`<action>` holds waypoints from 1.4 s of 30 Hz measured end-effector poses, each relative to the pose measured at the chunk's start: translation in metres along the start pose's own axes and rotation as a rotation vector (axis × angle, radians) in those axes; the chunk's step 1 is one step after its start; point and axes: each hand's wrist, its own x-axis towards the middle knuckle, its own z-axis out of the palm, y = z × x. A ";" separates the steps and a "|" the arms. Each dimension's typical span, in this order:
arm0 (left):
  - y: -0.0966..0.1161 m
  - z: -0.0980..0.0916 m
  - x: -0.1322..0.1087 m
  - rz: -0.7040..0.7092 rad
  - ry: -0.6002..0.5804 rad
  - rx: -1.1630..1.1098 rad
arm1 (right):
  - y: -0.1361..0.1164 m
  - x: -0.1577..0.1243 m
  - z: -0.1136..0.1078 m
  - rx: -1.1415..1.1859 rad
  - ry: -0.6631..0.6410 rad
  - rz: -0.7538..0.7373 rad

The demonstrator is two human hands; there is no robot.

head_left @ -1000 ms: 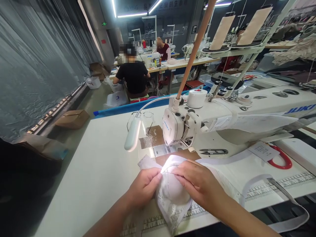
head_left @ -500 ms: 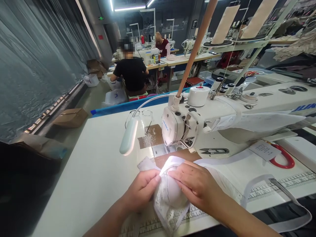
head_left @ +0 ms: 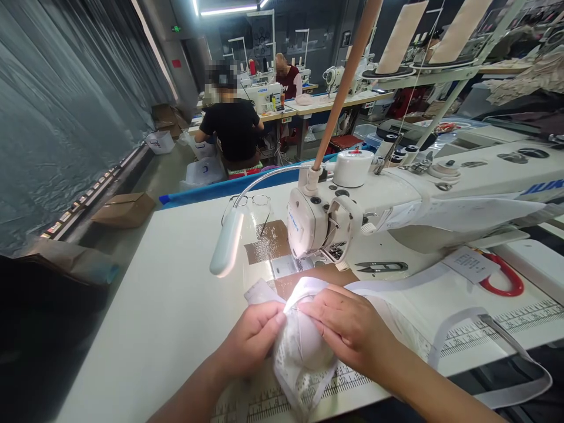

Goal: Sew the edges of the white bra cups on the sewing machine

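Note:
A white bra (head_left: pixel 304 358) with a moulded cup and lacy fabric lies over the table's front edge, below the sewing machine (head_left: pixel 304 229). My left hand (head_left: pixel 253 335) pinches the upper left edge of the cup between thumb and fingers. On the other side, my right hand (head_left: pixel 348 329) grips the cup's top edge, its fingertips close to my left thumb. A pale strap (head_left: pixel 405 283) runs off to the right, and a loop of it (head_left: pixel 515 399) hangs past the table edge. My right hand hides part of the cup.
Thread snips (head_left: pixel 381 267) lie beside the machine, with red-handled scissors (head_left: pixel 506 288) under a paper tag farther right. A lamp (head_left: pixel 227 244) on a bendy neck hangs left of the needle area, near eyeglasses (head_left: pixel 259 201). Two people (head_left: pixel 231 129) sit at machines beyond.
Both hands keep their hold on the bra with almost no movement. The view has shifted very slightly.

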 end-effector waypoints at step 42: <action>0.002 -0.002 0.003 0.009 -0.004 -0.037 | 0.000 -0.005 0.003 -0.015 0.015 -0.064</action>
